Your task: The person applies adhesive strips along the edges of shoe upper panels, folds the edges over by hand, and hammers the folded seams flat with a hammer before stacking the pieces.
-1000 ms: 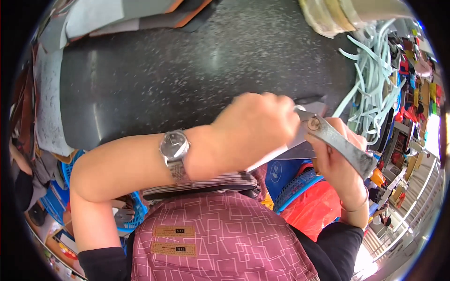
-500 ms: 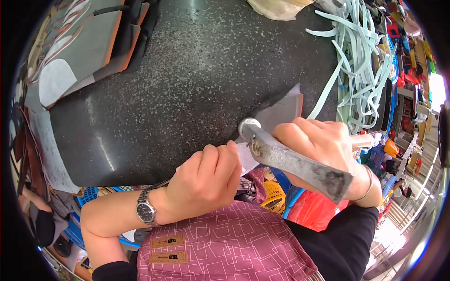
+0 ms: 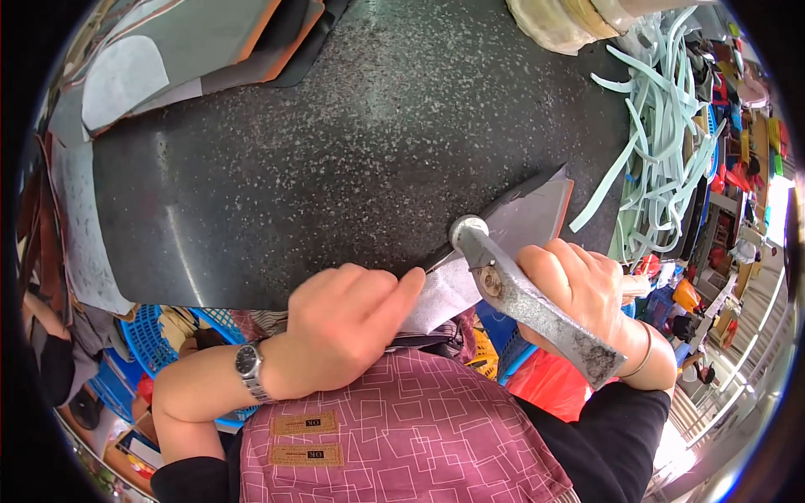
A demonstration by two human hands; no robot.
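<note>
My right hand [image 3: 579, 289] is closed around the handle of a metal hammer [image 3: 545, 314]. Its round face is down on or just above the folded edge of a grey sheet piece [image 3: 528, 211] with an orange side edge and a pale fabric-like part. The piece lies at the table's near edge, partly hidden under the hammer. My left hand [image 3: 348, 323] has its fingers curled, and its fingertips meet the near left end of that edge. The fingers' undersides are hidden.
Similar grey pieces with orange edges are stacked on the dark speckled table [image 3: 335, 193] at the far left [image 3: 193, 42]. Pale green strips [image 3: 662, 142] lie tangled at the right. A cream-coated container [image 3: 553, 25] stands at the back. Blue baskets [image 3: 147, 339] are below the table.
The view has shifted, so the table and stack sit differently. My left hand has turned and slid left along the piece, baring more of its pale part. The hammer stays at the edge.
</note>
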